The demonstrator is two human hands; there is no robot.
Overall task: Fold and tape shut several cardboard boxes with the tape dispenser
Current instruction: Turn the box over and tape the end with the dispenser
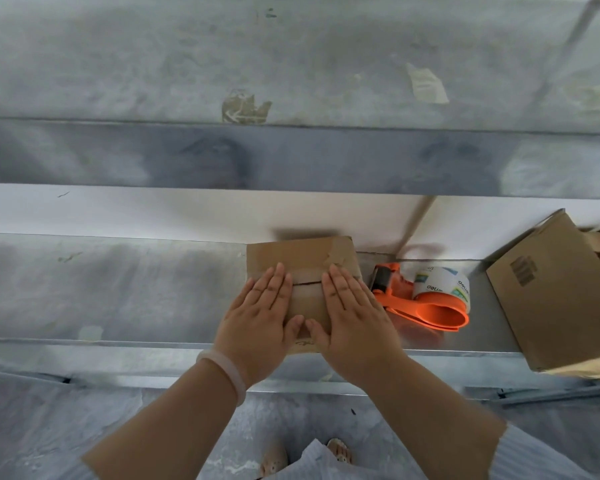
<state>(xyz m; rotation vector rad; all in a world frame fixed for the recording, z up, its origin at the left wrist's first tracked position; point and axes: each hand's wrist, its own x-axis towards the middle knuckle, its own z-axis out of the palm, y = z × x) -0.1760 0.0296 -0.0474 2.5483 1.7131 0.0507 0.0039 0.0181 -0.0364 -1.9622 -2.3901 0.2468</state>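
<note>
Presses down on the small cardboard box (302, 258) at the middle of the metal bench (118, 289) with both palms: left hand (260, 317) flat on the box's 9 o'clock side, right hand (354, 317) flat on its 3 o'clock side, fingers straight and together, gripping nothing. Leaves the flap seam (307, 283) showing between the hands, seemingly under a glossy strip of tape, though hard to tell for sure. Finds the tape dispenser (426, 299) lying untouched just beside the box at 3 o'clock, and a larger box (561, 299) tilted farther out the same way.

To do this well: bear down evenly so both flaps meet level at the seam, without gap or overlap. Rub outward toward 9 and 3 o'clock to bed any tape without bubbles. Pin the box with the left palm before reaching right for the dispenser, lest the flaps spring open
</note>
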